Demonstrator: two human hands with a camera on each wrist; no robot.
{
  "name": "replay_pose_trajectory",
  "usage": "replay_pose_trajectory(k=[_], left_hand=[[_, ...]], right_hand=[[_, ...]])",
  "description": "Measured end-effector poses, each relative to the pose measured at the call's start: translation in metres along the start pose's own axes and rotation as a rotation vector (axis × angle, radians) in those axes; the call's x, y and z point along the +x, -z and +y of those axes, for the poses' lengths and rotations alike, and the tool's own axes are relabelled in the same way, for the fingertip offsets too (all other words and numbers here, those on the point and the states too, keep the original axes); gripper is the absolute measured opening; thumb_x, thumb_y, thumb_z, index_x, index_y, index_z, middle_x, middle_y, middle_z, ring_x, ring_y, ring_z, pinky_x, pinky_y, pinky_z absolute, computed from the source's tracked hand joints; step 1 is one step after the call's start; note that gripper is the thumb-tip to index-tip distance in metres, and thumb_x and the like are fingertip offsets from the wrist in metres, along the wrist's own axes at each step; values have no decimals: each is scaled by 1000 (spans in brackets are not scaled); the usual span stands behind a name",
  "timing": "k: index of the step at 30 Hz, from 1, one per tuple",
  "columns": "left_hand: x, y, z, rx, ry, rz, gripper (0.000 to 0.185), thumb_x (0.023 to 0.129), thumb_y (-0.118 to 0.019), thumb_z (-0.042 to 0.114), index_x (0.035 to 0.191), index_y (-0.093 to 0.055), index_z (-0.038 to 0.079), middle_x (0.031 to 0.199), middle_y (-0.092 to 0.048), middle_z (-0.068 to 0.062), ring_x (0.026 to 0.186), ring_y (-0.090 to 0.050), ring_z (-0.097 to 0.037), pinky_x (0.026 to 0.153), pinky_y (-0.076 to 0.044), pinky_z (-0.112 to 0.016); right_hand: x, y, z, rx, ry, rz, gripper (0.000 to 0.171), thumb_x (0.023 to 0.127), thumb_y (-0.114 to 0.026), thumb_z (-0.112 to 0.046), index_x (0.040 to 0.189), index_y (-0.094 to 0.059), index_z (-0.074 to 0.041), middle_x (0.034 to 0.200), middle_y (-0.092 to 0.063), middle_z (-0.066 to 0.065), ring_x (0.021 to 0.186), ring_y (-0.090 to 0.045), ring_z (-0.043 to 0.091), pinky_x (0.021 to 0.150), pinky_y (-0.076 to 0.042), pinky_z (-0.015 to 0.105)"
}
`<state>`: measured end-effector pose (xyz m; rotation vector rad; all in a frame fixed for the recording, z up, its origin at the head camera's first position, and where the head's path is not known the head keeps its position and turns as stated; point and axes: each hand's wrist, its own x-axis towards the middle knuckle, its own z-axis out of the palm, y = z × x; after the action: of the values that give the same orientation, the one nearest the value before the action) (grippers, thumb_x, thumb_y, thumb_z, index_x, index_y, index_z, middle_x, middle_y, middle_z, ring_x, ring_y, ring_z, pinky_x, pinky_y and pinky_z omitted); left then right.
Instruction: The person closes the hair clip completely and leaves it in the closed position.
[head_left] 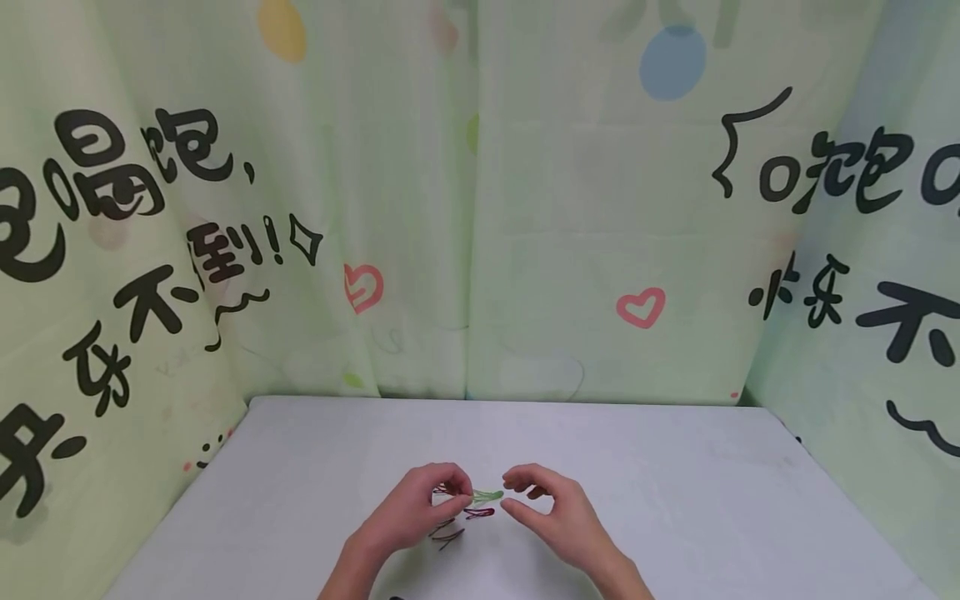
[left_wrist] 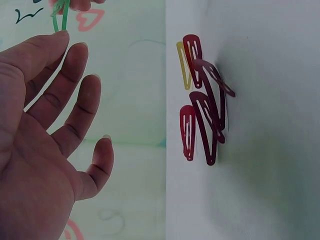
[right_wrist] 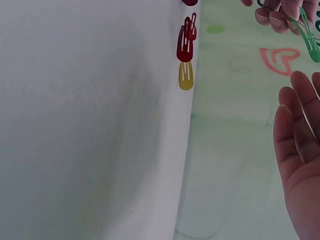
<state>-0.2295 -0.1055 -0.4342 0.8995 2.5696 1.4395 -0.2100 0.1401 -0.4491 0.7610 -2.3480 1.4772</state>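
Note:
A green snap hair clip [head_left: 487,496] is pinched at one end between the thumb and index finger of my left hand [head_left: 412,510]. Its rounded end points toward my right hand [head_left: 558,512], whose thumb and fingers are spread just beside it. In the right wrist view the green clip [right_wrist: 309,40] hangs beyond the right fingertips, with the left fingers [right_wrist: 277,19] behind it. On the table below lie several dark red hair clips [left_wrist: 205,125], some overlapping. A brighter red clip [left_wrist: 188,132] and a yellow clip [left_wrist: 183,65] lie among them.
The white table [head_left: 675,483] stretches out around the hands. Pale green curtains [head_left: 540,250] with black lettering and pink hearts enclose its back and sides. A small dark thing [head_left: 397,597] shows at the bottom edge of the head view.

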Motion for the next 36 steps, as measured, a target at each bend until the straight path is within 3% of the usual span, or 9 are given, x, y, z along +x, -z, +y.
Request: replay_pose_trajectory(k=[9,16,26,36], left_hand=[[-2,-8,-1,-42,-64,47,12,95,-68,6,93,-68,18,90,-68,13,90,-65,-9,90,-50,-49],[-2,-13,0,-102,-61,85,6,96,-70,11,93,-69,16,90,-72,6,89,-66,-10,92,-48,-53],[-3,-25,-2,-253,-34,175,8,92,-74,14,100,-72,14,91,-72,6,91,-66,-14,88,-47,-40],[-1,-33,3,-333,-32,237,15,87,-80,12,98,-70,13,96,-70,-7,95,-66,-18,89,-46,-42]], right_hand=[[-1,-6,-1,-10,105,32,16,86,-81,-9,96,-73,-19,88,-68,-11,82,-62,13,76,-51,30],[1,-4,-5,0,124,62,15,85,-81,-9,92,-73,-20,84,-67,-14,77,-62,9,72,-52,33],[1,-3,-3,36,57,124,12,86,-81,-9,91,-74,-17,82,-68,-12,75,-63,10,72,-49,32],[1,-2,-7,73,17,141,11,87,-80,-9,92,-74,-18,82,-69,-10,77,-63,12,72,-47,34]])
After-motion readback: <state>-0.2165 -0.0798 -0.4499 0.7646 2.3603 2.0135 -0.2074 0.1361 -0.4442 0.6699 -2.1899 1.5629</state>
